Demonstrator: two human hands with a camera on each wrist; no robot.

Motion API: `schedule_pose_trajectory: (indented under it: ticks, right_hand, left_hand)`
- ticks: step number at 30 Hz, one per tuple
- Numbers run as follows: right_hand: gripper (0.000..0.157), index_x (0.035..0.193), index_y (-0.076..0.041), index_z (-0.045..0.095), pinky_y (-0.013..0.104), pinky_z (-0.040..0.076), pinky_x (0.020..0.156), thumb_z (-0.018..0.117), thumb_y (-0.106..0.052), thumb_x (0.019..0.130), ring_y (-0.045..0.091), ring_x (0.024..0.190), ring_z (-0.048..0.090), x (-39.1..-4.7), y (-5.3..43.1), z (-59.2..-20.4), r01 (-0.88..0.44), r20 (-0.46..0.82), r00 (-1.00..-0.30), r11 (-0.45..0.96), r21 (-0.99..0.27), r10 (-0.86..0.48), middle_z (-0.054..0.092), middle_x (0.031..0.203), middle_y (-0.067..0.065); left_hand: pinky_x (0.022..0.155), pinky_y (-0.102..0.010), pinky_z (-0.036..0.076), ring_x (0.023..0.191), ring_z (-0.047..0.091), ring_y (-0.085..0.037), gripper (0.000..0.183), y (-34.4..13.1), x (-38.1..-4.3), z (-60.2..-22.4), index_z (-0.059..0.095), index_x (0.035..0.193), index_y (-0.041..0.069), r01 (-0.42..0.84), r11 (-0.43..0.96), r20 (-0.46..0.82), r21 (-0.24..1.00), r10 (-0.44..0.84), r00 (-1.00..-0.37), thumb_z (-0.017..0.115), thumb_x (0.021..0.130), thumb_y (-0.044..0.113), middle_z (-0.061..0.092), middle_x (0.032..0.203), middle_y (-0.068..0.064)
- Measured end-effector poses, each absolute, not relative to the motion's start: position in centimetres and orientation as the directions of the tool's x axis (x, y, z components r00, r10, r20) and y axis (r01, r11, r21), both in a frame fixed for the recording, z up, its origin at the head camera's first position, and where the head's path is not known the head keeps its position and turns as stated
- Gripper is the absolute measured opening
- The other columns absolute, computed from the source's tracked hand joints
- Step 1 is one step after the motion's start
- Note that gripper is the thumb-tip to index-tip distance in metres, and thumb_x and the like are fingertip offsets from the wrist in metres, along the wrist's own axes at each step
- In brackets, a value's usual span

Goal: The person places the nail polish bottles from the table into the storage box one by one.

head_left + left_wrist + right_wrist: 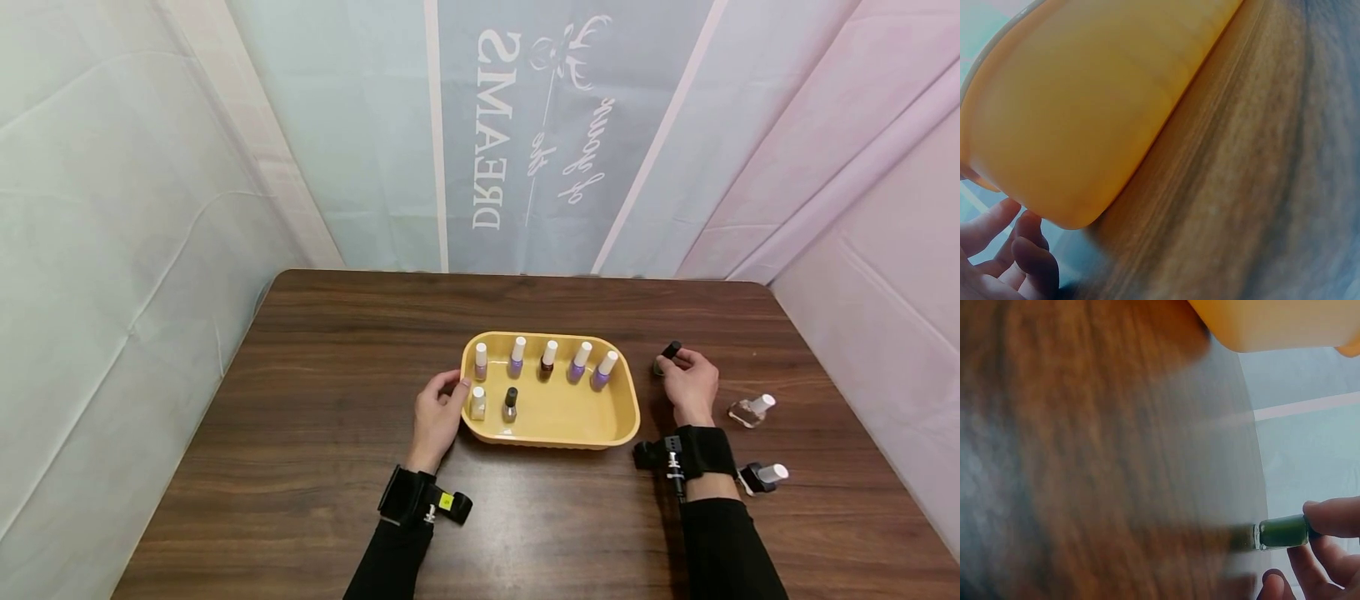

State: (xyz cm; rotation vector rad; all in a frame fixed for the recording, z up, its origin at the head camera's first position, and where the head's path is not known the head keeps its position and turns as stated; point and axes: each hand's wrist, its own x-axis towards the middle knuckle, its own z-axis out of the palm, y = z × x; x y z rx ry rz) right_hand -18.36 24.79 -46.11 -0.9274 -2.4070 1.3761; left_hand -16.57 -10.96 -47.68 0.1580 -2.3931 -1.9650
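My right hand (692,387) pinches a green nail polish bottle (1284,532) by its black cap, to the right of the yellow tray (573,421). In the right wrist view the bottle's glass base points toward the wooden tabletop. With thumb and fingers, my left hand (437,417) holds the tray's left end at the rim. Inside the tray, a back row of white-capped nail polish bottles (576,371) holds purple and dark shades. In front of them stand a pale white-capped bottle (477,407) and a black-capped bottle (510,408), toward the left.
Two more white-capped bottles lie tilted on the brown wooden table (315,433) at the right: a brownish one (746,413) beyond my right wrist and a black one (757,478) beside it. A printed curtain (517,133) hangs behind the table's far edge.
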Motion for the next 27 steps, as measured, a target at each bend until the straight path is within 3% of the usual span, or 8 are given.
schedule_pose_trajectory:
  ticks: [6,16,27]
  right_hand:
    - [0.047,0.130,0.001,0.052,0.022,0.041,0.072,0.057,-0.023,0.090,0.025,0.106,0.051,-18.37,24.87,-46.17,0.421,-0.117,-0.773,0.366,-0.830,0.624,0.055,0.122,0.018]
    - [0.044,0.127,0.000,0.055,0.027,0.041,0.072,0.058,-0.024,0.090,0.024,0.102,0.051,-18.25,24.92,-46.08,0.417,-0.100,-0.778,0.391,-0.821,0.620,0.056,0.118,0.017]
    - [0.041,0.123,-0.003,0.059,0.024,0.041,0.068,0.059,-0.026,0.089,0.019,0.096,0.050,-18.03,24.84,-45.81,0.407,-0.077,-0.775,0.402,-0.820,0.627,0.057,0.111,0.012]
  left_hand:
    - [0.053,-0.023,0.043,0.060,0.054,-0.013,0.034,-10.92,-16.65,-47.76,0.066,0.112,0.010,-0.049,0.185,-0.029,0.982,-0.106,-0.994,0.061,0.087,0.033,0.064,0.104,-0.007]
    - [0.053,-0.023,0.043,0.060,0.053,-0.013,0.034,-10.94,-16.62,-47.70,0.066,0.112,0.010,-0.050,0.200,-0.028,0.978,-0.114,-0.993,0.061,0.087,0.032,0.064,0.103,-0.007]
    - [0.052,-0.022,0.042,0.059,0.053,-0.013,0.034,-10.92,-16.56,-47.58,0.066,0.112,0.009,-0.048,0.193,-0.026,0.980,-0.114,-0.993,0.061,0.088,0.032,0.063,0.103,-0.008]
